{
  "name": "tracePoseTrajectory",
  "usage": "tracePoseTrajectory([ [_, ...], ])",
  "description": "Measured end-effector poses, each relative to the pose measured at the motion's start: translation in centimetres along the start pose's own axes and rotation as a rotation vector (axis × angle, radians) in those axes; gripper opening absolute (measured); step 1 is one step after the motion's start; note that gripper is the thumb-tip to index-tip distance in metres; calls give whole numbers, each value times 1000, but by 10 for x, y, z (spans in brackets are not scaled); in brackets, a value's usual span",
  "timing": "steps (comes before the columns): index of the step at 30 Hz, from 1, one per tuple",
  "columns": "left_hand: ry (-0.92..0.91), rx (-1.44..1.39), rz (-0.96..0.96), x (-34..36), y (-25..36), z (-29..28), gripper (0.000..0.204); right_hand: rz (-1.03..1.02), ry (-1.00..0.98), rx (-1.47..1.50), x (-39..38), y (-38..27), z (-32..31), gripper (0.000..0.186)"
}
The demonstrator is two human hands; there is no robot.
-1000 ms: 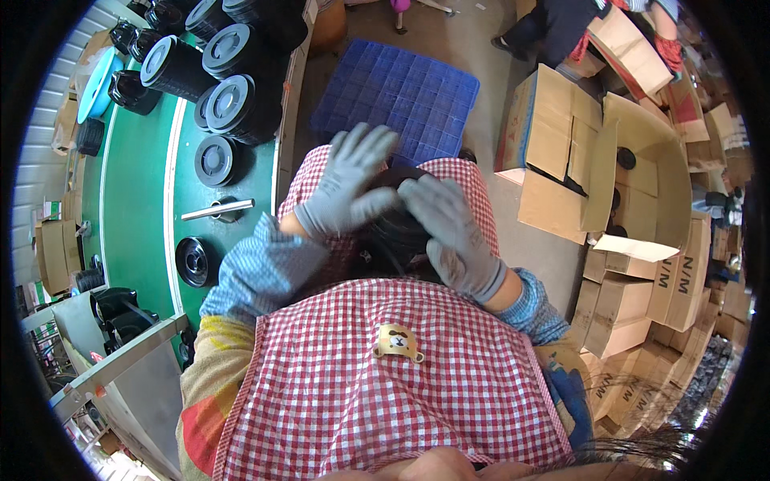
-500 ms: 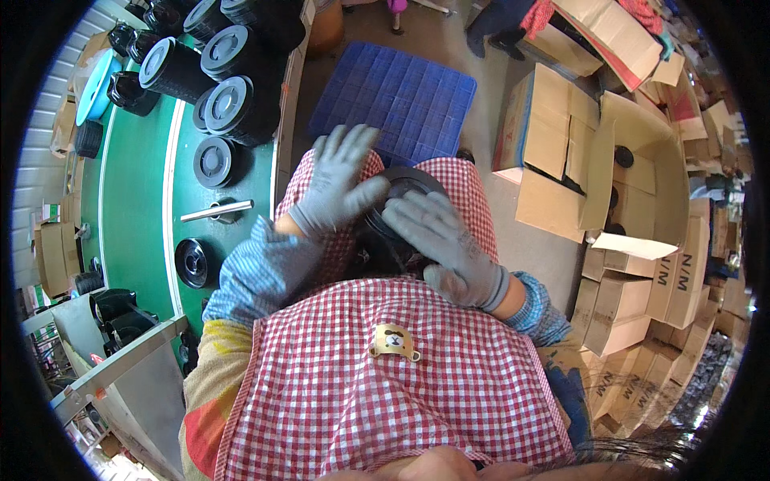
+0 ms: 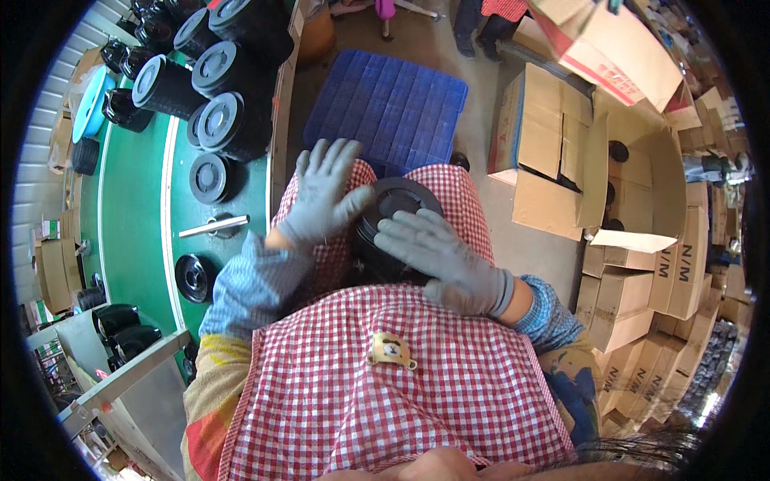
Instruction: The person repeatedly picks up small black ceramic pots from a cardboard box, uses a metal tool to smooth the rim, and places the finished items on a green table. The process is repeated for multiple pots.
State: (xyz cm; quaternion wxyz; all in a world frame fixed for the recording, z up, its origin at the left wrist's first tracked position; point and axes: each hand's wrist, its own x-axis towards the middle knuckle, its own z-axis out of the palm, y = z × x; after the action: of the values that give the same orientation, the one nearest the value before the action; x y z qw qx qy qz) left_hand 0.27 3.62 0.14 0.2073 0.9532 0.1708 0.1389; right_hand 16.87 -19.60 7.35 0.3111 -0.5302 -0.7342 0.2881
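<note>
Between my knees stands a black round plastic part with a ridged disc top (image 3: 405,195); its lower portion is hidden by my right hand and the apron. My right hand (image 3: 445,260), in a grey work glove, lies over the near right side of that part. Its fingers are stretched out flat, not wrapped round anything. To the left of the part, my left hand (image 3: 325,196), gloved in grey as well, is raised above my thigh. Nothing is in it, and its fingers are spread with the thumb toward the part.
At my left runs a green-topped bench (image 3: 136,232) bearing stacks of black round parts (image 3: 219,120), a metal tube (image 3: 214,226) and a black dish-shaped part (image 3: 195,277). A blue plastic pallet (image 3: 387,108) lies ahead. Open cardboard boxes (image 3: 650,176) stand at right, with another person (image 3: 481,28) beyond.
The view has shifted slightly. My left hand stays spread, and my right hand has moved a little toward the left, leaving more of the disc top showing. A box at far right has tilted.
</note>
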Motion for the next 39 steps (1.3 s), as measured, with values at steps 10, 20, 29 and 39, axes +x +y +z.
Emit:
tracePoseTrajectory([
  [10,-213,-95,233,15,41,-26,85,238,150,-2,-9,36,2,86],
  [20,-758,-365,-178,105,22,2,38,-200,-136,-451,67,40,-3,100],
  [29,-678,-720,122,82,21,15,33,-241,-190,-179,46,92,-21,81],
  [39,-762,-747,34,97,16,3,38,-704,411,-358,62,133,-2,56],
])
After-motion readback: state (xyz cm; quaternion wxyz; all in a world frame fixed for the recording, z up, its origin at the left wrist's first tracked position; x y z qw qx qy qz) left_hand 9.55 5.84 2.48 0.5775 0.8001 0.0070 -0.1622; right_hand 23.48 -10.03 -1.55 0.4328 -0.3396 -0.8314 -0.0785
